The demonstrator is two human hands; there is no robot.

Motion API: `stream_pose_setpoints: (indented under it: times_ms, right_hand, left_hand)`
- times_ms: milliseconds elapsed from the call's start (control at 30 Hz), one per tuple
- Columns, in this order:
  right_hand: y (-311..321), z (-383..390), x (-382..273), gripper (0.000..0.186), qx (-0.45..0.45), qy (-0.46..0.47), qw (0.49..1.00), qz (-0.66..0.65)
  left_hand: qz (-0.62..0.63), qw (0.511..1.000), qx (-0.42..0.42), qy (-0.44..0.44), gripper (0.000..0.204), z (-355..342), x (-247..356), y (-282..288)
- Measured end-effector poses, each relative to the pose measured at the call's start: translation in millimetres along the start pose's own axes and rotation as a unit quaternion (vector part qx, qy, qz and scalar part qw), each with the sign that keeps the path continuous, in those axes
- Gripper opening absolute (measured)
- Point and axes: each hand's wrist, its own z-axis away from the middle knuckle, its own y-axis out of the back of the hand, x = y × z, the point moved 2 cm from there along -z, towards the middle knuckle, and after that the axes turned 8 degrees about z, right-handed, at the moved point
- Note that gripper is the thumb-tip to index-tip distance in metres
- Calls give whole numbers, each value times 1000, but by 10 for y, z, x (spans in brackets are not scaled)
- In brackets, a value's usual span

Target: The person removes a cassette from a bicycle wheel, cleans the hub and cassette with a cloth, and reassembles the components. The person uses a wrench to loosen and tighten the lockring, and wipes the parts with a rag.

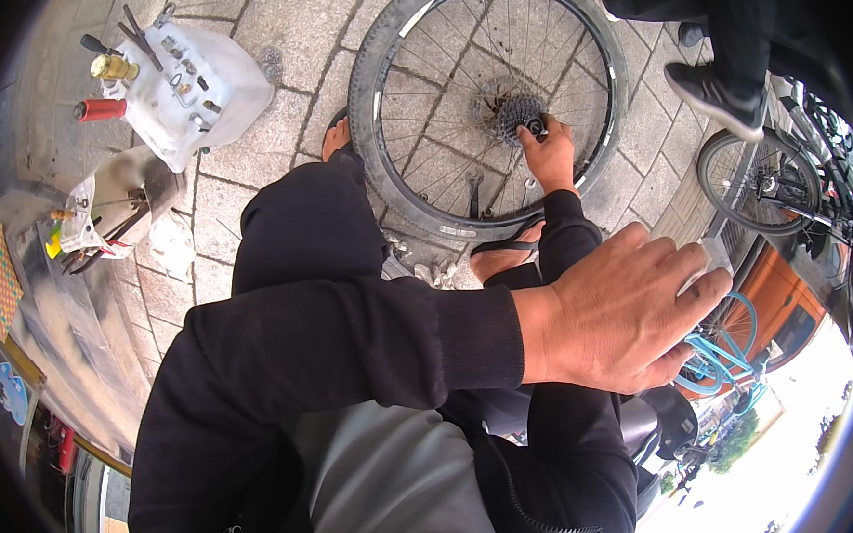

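Note:
A bicycle wheel (pixel 362 118) with a black tyre lies flat on the paving before me, its sprocket cassette (pixel 513 117) facing up. My right hand (pixel 551 159) reaches down to the cassette, thumb and fingers closed around a small dark round part at its centre; the fingers partly hide it. Crossing above my right arm, my left hand (pixel 622 315) hangs much nearer to view with its fingers curled. A small whitish, translucent thing (pixel 717 258) shows at its fingertips, mostly hidden. Near the rim lie a wrench (pixel 475 194) and another small metal tool (pixel 529 188), seen through the spokes.
A white plastic container (pixel 238 93) with tools and small parts stands at far left. Nearer is a cut-open white container (pixel 82 205) with tools. Another person's shoe (pixel 715 96) is beside the wheel at right. Parked bicycles (pixel 759 183) stand beyond. My feet flank the wheel's near edge.

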Motion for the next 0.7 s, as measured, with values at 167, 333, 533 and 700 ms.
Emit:
stream_pose_setpoints:
  times_ms: [167,333,533,700]
  right_hand:
    - [-34,18,-16,63,37,-7,999,3]
    - [-37,19,-22,65,4,-32,999,-15]
    - [-24,23,-10,63,15,-13,1000,-10]
    - [-69,28,5,63,59,13,998,22]
  left_hand:
    - [3,1000,4,-1,79,7,-5,-11]
    - [2,1000,-7,8,79,18,-12,-30]
    - [5,1000,-3,6,78,20,-23,-40]
    - [-3,1000,-8,3,77,17,-26,-40]
